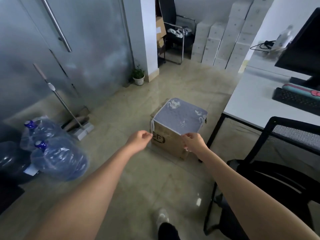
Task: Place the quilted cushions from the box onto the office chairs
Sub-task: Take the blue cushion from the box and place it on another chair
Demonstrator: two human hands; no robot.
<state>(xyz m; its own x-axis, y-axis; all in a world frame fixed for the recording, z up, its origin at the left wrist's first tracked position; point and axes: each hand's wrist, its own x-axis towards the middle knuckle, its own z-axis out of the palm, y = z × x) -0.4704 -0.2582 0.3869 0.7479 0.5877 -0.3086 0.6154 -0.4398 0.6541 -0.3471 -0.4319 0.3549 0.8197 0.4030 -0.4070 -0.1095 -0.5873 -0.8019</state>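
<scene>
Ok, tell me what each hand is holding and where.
Both hands pinch the quilted cushion atop the cardboard box: left hand at its near-left corner tie, right hand on its near edge.

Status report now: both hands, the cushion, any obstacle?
Left hand and right hand pinching near edge of cushion. Cushion flat atop box. Path to office chair clear.

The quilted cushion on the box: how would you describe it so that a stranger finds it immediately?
Start from the white desk on the right and look left to the brown cardboard box standing on the tiled floor. The flat blue-grey quilted cushion lies on top of it, with both hands at its near edge. Only it has white printed figures and white edging.
</scene>
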